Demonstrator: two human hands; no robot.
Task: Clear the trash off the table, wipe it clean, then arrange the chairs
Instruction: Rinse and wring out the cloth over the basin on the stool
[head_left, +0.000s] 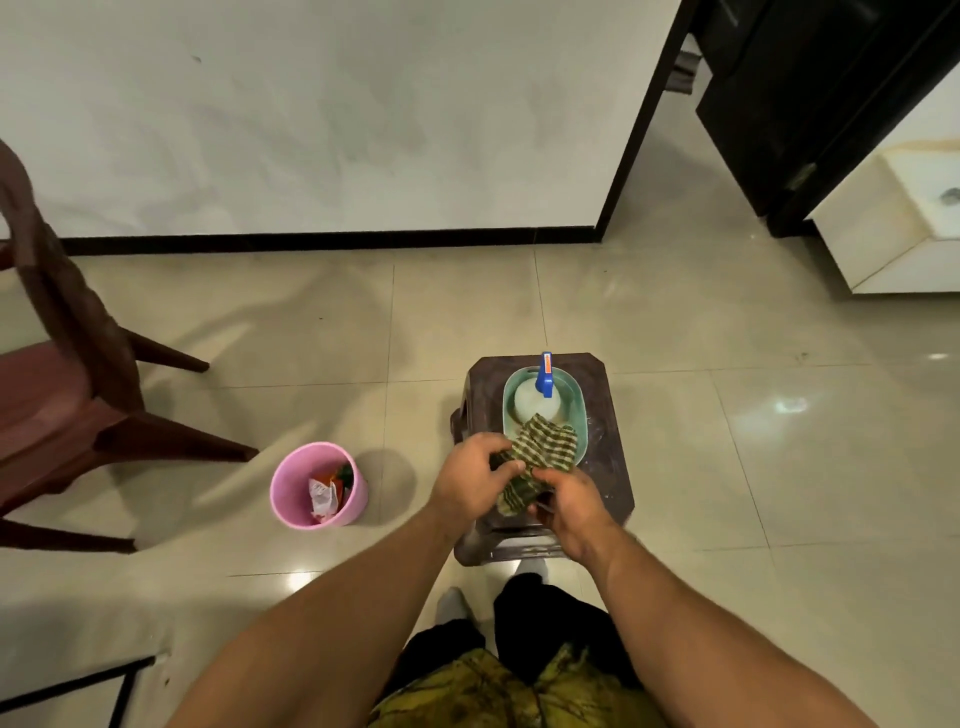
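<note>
Over the low dark stool (608, 467) in front of our feet, we are holding a green checked cloth (545, 447) with both hands. Our left hand (475, 480) is pinching the cloth's left edge between curled fingers and thumb. Our right hand (566, 506) is gripping the bunched lower end just beside it, so the two hands are sitting close together with the cloth between them. The far part of the cloth is draping into a pale green basin (574, 400) that is resting on the stool. A white spray bottle (535, 402) with a blue nozzle is standing in the far end of that basin, just beyond the cloth.

To the left of the stool, a pink bin (291, 493) is standing on the tiled floor (779, 467), apart from the stool. Crumpled trash (324, 496) is lying inside it, white paper with bits of orange and green. Farther left, well apart from the bin, a brown chair (57, 395) is standing with its back toward the white wall (311, 130). A black cabinet (810, 104) is showing at the upper right corner.
</note>
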